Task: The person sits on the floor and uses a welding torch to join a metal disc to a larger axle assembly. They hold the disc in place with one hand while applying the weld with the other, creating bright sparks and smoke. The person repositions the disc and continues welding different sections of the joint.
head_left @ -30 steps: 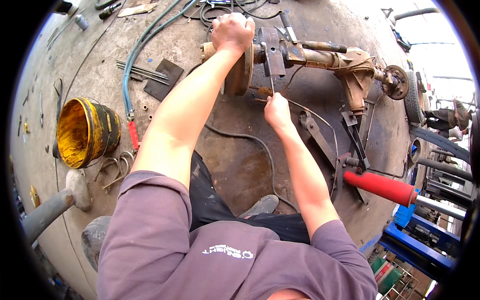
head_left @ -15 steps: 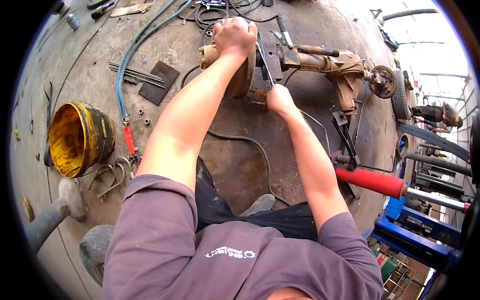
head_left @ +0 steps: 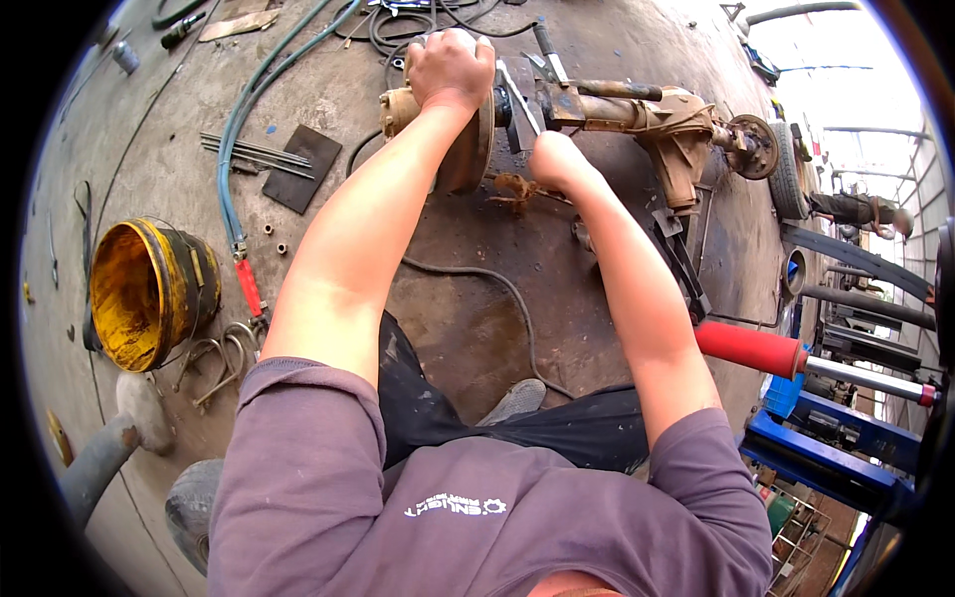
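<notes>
A rusty vehicle axle lies across the floor ahead of me, its brake drum at the left end and a bulky differential housing farther right. Over the top of the drum, my left hand is closed with its fingers curled on the rim; the fingertips are partly hidden. My right hand is closed around the lower end of a thin silver bar, which slants up to the left beside the drum's inner side. The bar's exact kind and its tip are hard to make out. Rusty scraps lie below.
A yellow-stained bucket stands at the left near blue hoses and a dark metal plate with thin rods. A black cable crosses the floor. A red cylinder reaches in from the right. Another person is far right.
The whole view has shifted slightly. My right hand has moved a little away from me and right relative to the axle, still holding the bar. My left hand stays on the drum.
</notes>
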Demonstrator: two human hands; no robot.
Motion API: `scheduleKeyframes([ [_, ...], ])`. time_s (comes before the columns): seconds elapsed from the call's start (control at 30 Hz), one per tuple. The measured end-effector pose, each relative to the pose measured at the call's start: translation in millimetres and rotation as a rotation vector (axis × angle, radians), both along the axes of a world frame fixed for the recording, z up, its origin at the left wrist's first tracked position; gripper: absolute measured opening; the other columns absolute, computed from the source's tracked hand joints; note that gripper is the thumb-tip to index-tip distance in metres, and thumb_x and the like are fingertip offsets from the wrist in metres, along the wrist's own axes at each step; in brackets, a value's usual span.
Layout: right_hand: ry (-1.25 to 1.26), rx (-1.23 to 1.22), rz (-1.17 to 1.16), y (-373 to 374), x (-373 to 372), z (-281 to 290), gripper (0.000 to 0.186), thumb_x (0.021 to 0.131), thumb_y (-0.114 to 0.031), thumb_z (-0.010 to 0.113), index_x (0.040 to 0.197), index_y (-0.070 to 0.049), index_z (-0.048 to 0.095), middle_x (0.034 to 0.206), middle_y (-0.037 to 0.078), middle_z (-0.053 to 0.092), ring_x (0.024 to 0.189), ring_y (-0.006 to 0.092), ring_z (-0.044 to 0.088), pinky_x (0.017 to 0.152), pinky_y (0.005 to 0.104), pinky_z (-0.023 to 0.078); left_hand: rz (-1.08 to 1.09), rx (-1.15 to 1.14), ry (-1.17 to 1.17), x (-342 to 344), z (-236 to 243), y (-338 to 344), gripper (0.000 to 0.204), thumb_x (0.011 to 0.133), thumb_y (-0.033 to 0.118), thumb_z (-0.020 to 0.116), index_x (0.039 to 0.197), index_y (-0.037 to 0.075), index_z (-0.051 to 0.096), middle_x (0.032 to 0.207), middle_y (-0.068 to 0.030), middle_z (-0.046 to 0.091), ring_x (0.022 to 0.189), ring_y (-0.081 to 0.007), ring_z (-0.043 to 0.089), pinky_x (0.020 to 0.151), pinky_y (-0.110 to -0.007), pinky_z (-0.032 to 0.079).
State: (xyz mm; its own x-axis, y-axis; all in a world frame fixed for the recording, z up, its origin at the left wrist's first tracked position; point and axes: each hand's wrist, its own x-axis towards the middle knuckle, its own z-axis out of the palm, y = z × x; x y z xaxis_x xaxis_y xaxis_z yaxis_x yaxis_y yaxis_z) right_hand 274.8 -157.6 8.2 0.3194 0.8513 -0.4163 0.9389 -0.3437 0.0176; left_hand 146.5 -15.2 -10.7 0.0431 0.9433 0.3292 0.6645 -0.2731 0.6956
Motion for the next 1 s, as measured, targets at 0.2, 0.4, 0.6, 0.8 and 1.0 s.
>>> scheduleKeyframes([
  [0.2,-0.011,0.076,0.036,3,-2,4,0.018,0.083,-0.006,0.065,0.092,0.004,0.077,0.097,0.028,0.073,0.096,0.0419,0.073,0.086,0.0458,0.058,-0.015,0.014,-0.021,1,0,-3,0.051,0.092,0.048,0.054,0.103,0.003,0.075,0.114,-0.0174,0.073,0.110,-0.0410,0.062,0.102,-0.046,0.048],
  [0.4,0.095,0.062,-0.111,0,-21,19,0.019,0.084,-0.005,0.064,0.093,0.006,0.076,0.099,0.029,0.073,0.098,0.0422,0.072,0.088,0.0471,0.058,0.007,0.047,-0.005,-2,-2,1,0.048,0.092,0.048,0.055,0.103,0.006,0.075,0.112,-0.0169,0.073,0.110,-0.0405,0.063,0.101,-0.047,0.048],
  [0.6,0.100,0.067,-0.093,-13,-11,-1,0.016,0.088,-0.004,0.061,0.096,0.009,0.067,0.102,0.033,0.071,0.101,0.0467,0.070,0.090,0.0507,0.057,-0.006,0.030,-0.056,-4,0,6,0.048,0.093,0.048,0.055,0.103,0.006,0.076,0.114,-0.0163,0.073,0.111,-0.0405,0.063,0.101,-0.047,0.049],
  [0.8,0.153,0.031,-0.184,-46,-19,-22,0.018,0.092,-0.007,0.059,0.101,0.009,0.062,0.100,0.034,0.070,0.103,0.0469,0.070,0.092,0.0513,0.057,-0.043,0.002,-0.054,-3,0,0,0.049,0.093,0.048,0.055,0.107,0.006,0.075,0.116,-0.0155,0.072,0.113,-0.0420,0.060,0.099,-0.048,0.049],
  [1.0,0.157,0.514,-0.308,-91,-41,-49,0.021,0.100,-0.014,0.057,0.098,0.007,0.059,0.093,0.032,0.070,0.090,0.0492,0.070,0.081,0.0540,0.058,-0.053,-0.050,-0.003,0,4,-1,0.051,0.093,0.050,0.055,0.112,0.007,0.074,0.123,-0.0155,0.070,0.120,-0.0408,0.058,0.103,-0.048,0.048],
])
